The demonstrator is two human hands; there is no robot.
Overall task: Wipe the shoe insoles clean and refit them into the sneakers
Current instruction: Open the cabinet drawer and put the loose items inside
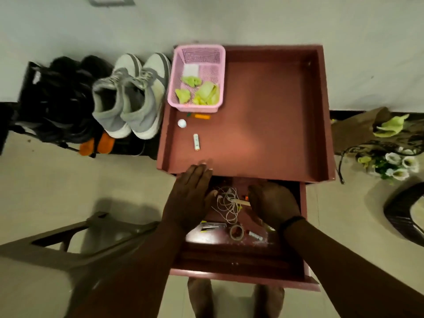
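**Both hands over the open drawer**

The left hand [192, 191] lies flat, fingers straight and together, fingertips on the front lip of the table [270, 125] top, palm over the drawer [241, 271] below. It holds nothing. The right hand [273, 203] hangs inside the drawer with fingers curled downward beside a tangle of white cable [227, 203]; whether it grips anything I cannot tell (the fingertips are hidden under the knuckles). A tape roll [237, 232] lies nearer the drawer's front.

The sneakers [130, 97], grey and white, stand side by side on the floor just left of the table, well apart from both hands. The insoles cannot be made out. A pink basket [197, 53] with green cloths [206, 95] sits on the tabletop's far left corner.
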